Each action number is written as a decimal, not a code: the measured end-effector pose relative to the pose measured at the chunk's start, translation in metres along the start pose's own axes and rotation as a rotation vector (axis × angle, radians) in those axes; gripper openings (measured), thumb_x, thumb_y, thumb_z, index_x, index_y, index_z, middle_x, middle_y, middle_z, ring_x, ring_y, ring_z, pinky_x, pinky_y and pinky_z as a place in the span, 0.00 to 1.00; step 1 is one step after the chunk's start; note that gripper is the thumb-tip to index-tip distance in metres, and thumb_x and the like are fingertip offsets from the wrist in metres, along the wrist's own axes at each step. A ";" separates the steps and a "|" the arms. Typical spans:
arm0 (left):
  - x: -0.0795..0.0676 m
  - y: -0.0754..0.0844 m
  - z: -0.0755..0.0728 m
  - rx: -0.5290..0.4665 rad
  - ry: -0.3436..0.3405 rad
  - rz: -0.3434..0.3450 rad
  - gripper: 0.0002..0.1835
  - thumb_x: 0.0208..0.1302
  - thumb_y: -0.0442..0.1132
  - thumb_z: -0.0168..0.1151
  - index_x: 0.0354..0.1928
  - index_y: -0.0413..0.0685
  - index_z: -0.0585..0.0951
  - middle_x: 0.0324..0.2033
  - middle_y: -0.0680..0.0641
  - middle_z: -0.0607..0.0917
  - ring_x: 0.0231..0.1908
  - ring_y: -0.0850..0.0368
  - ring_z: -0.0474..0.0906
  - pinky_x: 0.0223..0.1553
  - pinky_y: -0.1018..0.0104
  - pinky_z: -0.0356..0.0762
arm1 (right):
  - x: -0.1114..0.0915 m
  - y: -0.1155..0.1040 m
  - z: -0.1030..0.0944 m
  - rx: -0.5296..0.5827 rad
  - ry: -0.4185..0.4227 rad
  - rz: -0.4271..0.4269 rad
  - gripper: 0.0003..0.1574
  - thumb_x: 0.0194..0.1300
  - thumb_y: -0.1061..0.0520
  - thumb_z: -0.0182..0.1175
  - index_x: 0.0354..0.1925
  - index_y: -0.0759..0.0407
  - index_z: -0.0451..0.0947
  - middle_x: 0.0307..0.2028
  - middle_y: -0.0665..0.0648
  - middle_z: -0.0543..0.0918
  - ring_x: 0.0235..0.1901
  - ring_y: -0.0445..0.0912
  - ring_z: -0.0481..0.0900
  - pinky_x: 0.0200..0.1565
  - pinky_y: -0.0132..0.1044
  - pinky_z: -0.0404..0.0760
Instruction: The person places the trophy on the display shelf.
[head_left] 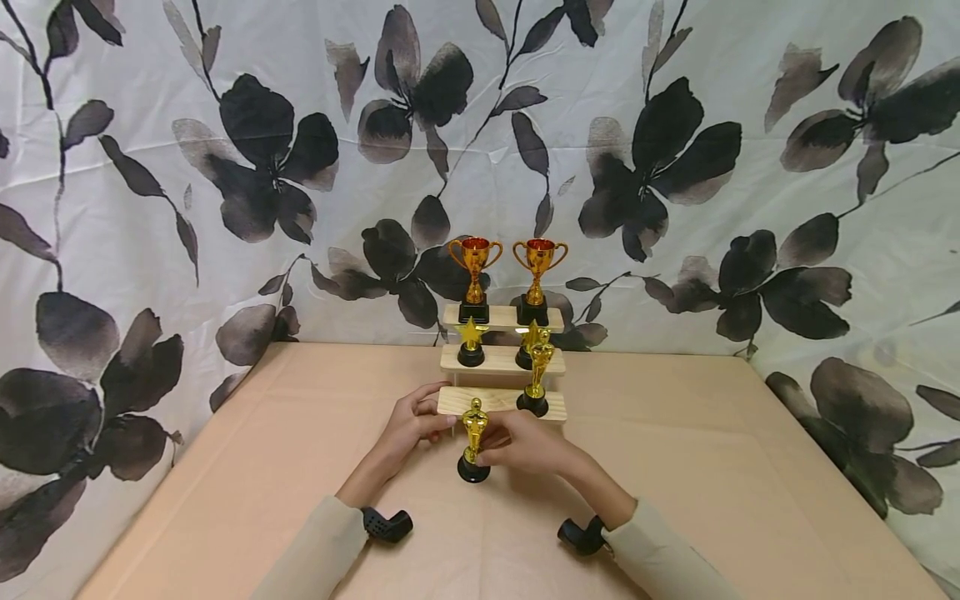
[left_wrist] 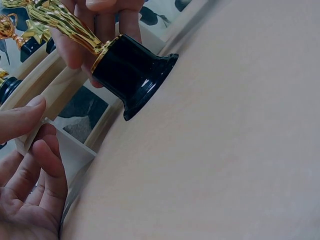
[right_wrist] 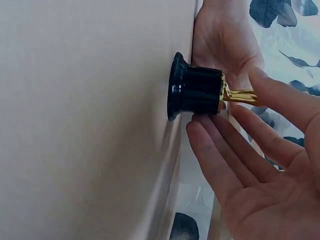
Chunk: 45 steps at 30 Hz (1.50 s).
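My right hand [head_left: 527,442] pinches a gold figure trophy [head_left: 474,433] by its lower body, in front of the stand's left half. The trophy is upright, its black round base [right_wrist: 200,91] close over the table in the right wrist view. At the left end of the lowest step, my left hand [head_left: 414,421] grips a three-tier wooden display stand [head_left: 468,402]. In the left wrist view the thumb [left_wrist: 22,120] lies on top of the step's edge and the curled fingers are beneath it. A matching figure trophy [head_left: 538,367] stands on the lowest step's right side.
Two star trophies, the left one [head_left: 471,342] plainly seen and the right one [head_left: 528,343] partly hidden, stand on the middle step. On the top step are two cup trophies [head_left: 475,271], side by side. A floral cloth [head_left: 525,125] hangs behind the beige table [head_left: 300,433].
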<state>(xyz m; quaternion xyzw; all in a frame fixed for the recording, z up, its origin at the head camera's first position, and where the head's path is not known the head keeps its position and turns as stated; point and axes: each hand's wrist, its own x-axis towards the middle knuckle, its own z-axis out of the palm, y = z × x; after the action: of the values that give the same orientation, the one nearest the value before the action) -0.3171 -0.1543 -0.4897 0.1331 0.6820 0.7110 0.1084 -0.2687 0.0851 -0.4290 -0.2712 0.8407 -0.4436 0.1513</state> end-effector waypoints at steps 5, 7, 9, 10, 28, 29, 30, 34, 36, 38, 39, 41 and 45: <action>0.000 -0.001 0.000 -0.005 0.004 0.002 0.38 0.63 0.32 0.71 0.75 0.42 0.68 0.31 0.56 0.85 0.25 0.61 0.73 0.29 0.72 0.75 | 0.001 0.000 0.002 -0.018 0.017 0.006 0.17 0.64 0.59 0.72 0.49 0.64 0.83 0.44 0.61 0.90 0.47 0.53 0.89 0.51 0.40 0.87; 0.001 -0.001 0.000 -0.008 0.004 0.002 0.38 0.63 0.32 0.71 0.74 0.42 0.68 0.31 0.57 0.84 0.25 0.62 0.73 0.29 0.72 0.75 | 0.001 0.001 0.003 -0.019 0.024 0.012 0.17 0.63 0.59 0.72 0.49 0.63 0.84 0.44 0.60 0.90 0.47 0.52 0.89 0.50 0.39 0.87; 0.001 -0.001 0.000 -0.010 0.004 0.002 0.38 0.63 0.32 0.71 0.74 0.42 0.68 0.30 0.57 0.84 0.25 0.62 0.73 0.29 0.72 0.75 | 0.001 0.001 0.004 -0.017 0.030 0.016 0.16 0.64 0.59 0.72 0.48 0.63 0.84 0.43 0.60 0.90 0.46 0.51 0.88 0.50 0.38 0.86; 0.001 -0.001 0.000 -0.008 0.003 0.002 0.38 0.63 0.32 0.71 0.74 0.42 0.68 0.30 0.56 0.84 0.25 0.61 0.73 0.29 0.72 0.75 | 0.002 0.001 0.005 -0.020 0.034 0.018 0.15 0.64 0.59 0.72 0.47 0.63 0.84 0.43 0.60 0.90 0.46 0.51 0.88 0.50 0.37 0.86; 0.000 -0.002 -0.001 0.006 -0.001 0.006 0.38 0.64 0.34 0.71 0.74 0.43 0.68 0.31 0.56 0.85 0.25 0.60 0.73 0.29 0.71 0.75 | 0.007 0.005 0.013 -0.102 0.104 0.006 0.06 0.64 0.59 0.71 0.40 0.60 0.87 0.37 0.54 0.90 0.41 0.46 0.88 0.45 0.34 0.84; 0.000 -0.002 -0.001 0.005 0.000 0.007 0.38 0.64 0.34 0.71 0.74 0.43 0.68 0.31 0.56 0.85 0.25 0.60 0.73 0.29 0.71 0.75 | 0.007 0.005 0.013 -0.102 0.106 0.005 0.06 0.64 0.59 0.72 0.40 0.60 0.87 0.37 0.55 0.90 0.41 0.46 0.88 0.45 0.34 0.84; 0.000 -0.002 -0.001 0.003 0.002 0.006 0.38 0.63 0.33 0.71 0.74 0.43 0.68 0.31 0.56 0.85 0.25 0.60 0.73 0.29 0.71 0.75 | 0.007 0.004 0.014 -0.104 0.108 0.004 0.06 0.64 0.60 0.72 0.40 0.61 0.87 0.37 0.55 0.90 0.41 0.46 0.88 0.45 0.33 0.84; 0.000 -0.002 -0.001 0.001 0.008 0.005 0.37 0.63 0.33 0.71 0.74 0.44 0.69 0.31 0.56 0.84 0.25 0.61 0.73 0.29 0.71 0.75 | 0.008 0.004 0.014 -0.104 0.109 0.006 0.06 0.64 0.60 0.72 0.39 0.61 0.87 0.37 0.55 0.90 0.41 0.47 0.88 0.44 0.33 0.84; 0.000 -0.002 -0.001 0.002 0.011 0.004 0.37 0.63 0.33 0.71 0.74 0.44 0.69 0.30 0.56 0.84 0.25 0.61 0.73 0.28 0.71 0.75 | 0.008 0.003 0.014 -0.105 0.110 0.008 0.06 0.64 0.60 0.72 0.39 0.61 0.87 0.37 0.55 0.90 0.41 0.46 0.88 0.44 0.33 0.84; 0.000 -0.002 -0.001 0.005 0.011 0.004 0.37 0.63 0.33 0.71 0.74 0.44 0.69 0.30 0.56 0.84 0.25 0.61 0.73 0.28 0.71 0.75 | 0.008 0.003 0.015 -0.106 0.113 0.006 0.06 0.64 0.60 0.72 0.39 0.61 0.87 0.37 0.55 0.90 0.41 0.46 0.89 0.44 0.32 0.84; 0.000 -0.002 -0.001 0.005 0.012 0.004 0.37 0.63 0.33 0.71 0.74 0.44 0.69 0.30 0.56 0.84 0.25 0.61 0.73 0.28 0.71 0.75 | 0.008 0.002 0.015 -0.106 0.114 0.003 0.06 0.64 0.60 0.72 0.39 0.61 0.87 0.37 0.55 0.91 0.41 0.46 0.89 0.43 0.32 0.84; 0.001 -0.002 -0.001 0.004 0.012 0.003 0.37 0.63 0.33 0.72 0.74 0.45 0.70 0.30 0.56 0.84 0.25 0.61 0.73 0.28 0.71 0.75 | 0.008 0.002 0.015 -0.109 0.118 -0.001 0.06 0.64 0.60 0.72 0.39 0.61 0.87 0.36 0.55 0.91 0.40 0.46 0.89 0.43 0.32 0.84; 0.001 -0.003 -0.001 0.000 0.010 -0.001 0.37 0.63 0.33 0.72 0.73 0.45 0.70 0.31 0.56 0.85 0.25 0.60 0.73 0.28 0.71 0.75 | 0.007 0.002 0.015 -0.116 0.120 -0.008 0.06 0.63 0.61 0.72 0.39 0.61 0.87 0.36 0.54 0.90 0.40 0.45 0.88 0.43 0.31 0.83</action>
<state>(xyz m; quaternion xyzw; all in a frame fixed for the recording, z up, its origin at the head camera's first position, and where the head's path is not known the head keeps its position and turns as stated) -0.3186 -0.1550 -0.4929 0.1290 0.6826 0.7116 0.1052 -0.2678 0.0716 -0.4397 -0.2556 0.8714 -0.4103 0.0829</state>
